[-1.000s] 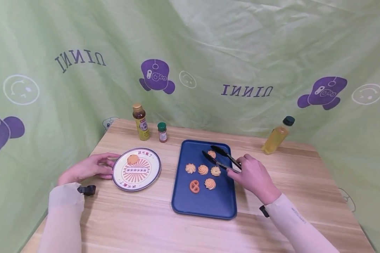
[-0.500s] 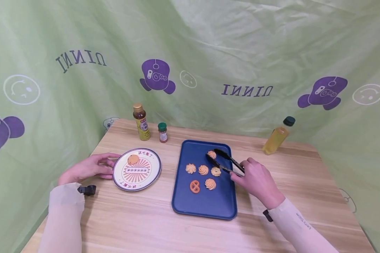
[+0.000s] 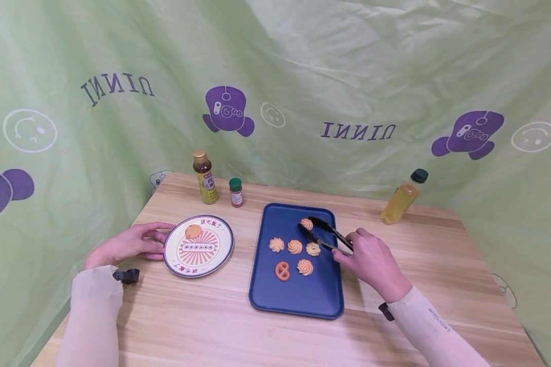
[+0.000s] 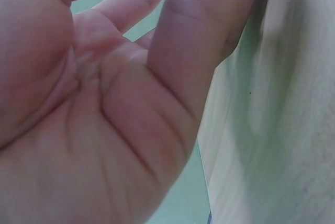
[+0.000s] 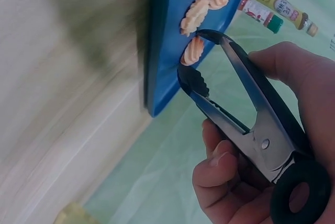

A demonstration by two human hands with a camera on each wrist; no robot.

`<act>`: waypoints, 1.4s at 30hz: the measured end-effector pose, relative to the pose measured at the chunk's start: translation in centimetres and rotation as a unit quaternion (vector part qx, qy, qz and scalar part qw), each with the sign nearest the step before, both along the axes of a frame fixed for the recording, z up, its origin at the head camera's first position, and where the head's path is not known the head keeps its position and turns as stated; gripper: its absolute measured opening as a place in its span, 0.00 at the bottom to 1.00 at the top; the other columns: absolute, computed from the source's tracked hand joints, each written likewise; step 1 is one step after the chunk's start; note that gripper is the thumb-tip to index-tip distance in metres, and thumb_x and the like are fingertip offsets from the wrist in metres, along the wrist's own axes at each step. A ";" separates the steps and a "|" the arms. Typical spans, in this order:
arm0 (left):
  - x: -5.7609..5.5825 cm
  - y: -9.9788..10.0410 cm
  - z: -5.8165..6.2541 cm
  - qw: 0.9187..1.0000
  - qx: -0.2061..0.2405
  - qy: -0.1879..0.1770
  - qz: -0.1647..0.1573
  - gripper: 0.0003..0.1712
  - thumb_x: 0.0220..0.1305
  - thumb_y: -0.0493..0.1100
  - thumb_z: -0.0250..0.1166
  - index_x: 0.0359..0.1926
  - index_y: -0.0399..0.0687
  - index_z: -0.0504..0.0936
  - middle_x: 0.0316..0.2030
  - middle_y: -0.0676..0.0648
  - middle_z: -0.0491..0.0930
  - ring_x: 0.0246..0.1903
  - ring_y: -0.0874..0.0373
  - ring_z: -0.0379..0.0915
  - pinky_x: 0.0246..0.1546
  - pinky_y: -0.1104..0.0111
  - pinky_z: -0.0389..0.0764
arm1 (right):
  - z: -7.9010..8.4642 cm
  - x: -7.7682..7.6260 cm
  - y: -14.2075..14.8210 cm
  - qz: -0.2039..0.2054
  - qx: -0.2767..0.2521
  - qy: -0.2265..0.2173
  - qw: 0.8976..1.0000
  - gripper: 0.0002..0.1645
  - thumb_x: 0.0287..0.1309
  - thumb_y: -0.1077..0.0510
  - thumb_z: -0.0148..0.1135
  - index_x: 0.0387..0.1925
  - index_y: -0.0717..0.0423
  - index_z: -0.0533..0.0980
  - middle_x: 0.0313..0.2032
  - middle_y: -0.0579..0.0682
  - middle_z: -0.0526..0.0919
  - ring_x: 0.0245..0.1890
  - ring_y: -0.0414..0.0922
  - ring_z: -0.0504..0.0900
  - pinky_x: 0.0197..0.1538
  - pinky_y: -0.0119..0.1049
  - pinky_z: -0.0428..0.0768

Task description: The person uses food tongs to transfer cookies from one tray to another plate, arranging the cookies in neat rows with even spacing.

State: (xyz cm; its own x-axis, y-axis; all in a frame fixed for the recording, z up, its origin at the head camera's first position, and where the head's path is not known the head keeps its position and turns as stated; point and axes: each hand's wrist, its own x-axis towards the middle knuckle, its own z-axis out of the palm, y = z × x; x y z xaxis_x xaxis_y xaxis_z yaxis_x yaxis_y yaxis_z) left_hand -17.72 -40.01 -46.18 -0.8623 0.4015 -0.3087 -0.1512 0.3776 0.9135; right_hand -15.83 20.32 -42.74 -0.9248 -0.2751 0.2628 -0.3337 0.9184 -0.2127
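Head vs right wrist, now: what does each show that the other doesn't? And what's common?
Head only: the left hand at the rim of the plate, the round cookie on that plate, and the pretzel.

Right wrist only: the pivot rivet and dark ring of the tongs.

Both: the right hand gripping the tongs, the blue tray with swirled cookies, the green-capped jar and the yellow-labelled bottle.

Tongs [image 5: 277,153] are held by the right hand [image 5: 316,96]. A cookie [image 5: 193,51] on the blue tray [image 5: 165,75] is flanked by their tips [image 5: 193,81].
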 end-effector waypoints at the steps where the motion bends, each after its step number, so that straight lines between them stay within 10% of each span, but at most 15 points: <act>1: 0.0 0.0 0.0 1.000 0.000 0.000 0.000 0.45 0.77 0.30 0.67 0.85 0.26 0.54 0.62 0.26 0.75 0.49 0.60 0.89 0.56 0.64 0.97 | 0.0 -0.1 -0.1 0.002 0.000 0.001 1.000 0.23 0.63 0.47 0.78 0.36 0.66 0.86 0.27 0.52 0.77 0.20 0.44 0.71 0.21 0.35 0.73; 30: 0.0 0.0 -0.1 1.000 -0.005 -0.006 0.013 0.46 0.76 0.31 0.68 0.86 0.28 0.55 0.61 0.29 0.74 0.48 0.59 0.89 0.56 0.63 0.97 | 1.9 -1.8 -11.8 0.102 -0.022 -0.024 0.994 0.28 0.65 0.42 0.78 0.49 0.65 0.89 0.36 0.53 0.85 0.24 0.42 0.75 0.27 0.34 0.84; 42: 0.1 0.2 0.1 1.000 -0.012 -0.004 0.023 0.46 0.75 0.29 0.69 0.86 0.29 0.56 0.61 0.28 0.75 0.48 0.58 0.90 0.56 0.63 0.97 | 1.3 -2.1 -18.0 0.166 0.007 -0.008 0.986 0.24 0.67 0.41 0.75 0.37 0.60 0.87 0.33 0.51 0.81 0.25 0.44 0.76 0.26 0.39 0.84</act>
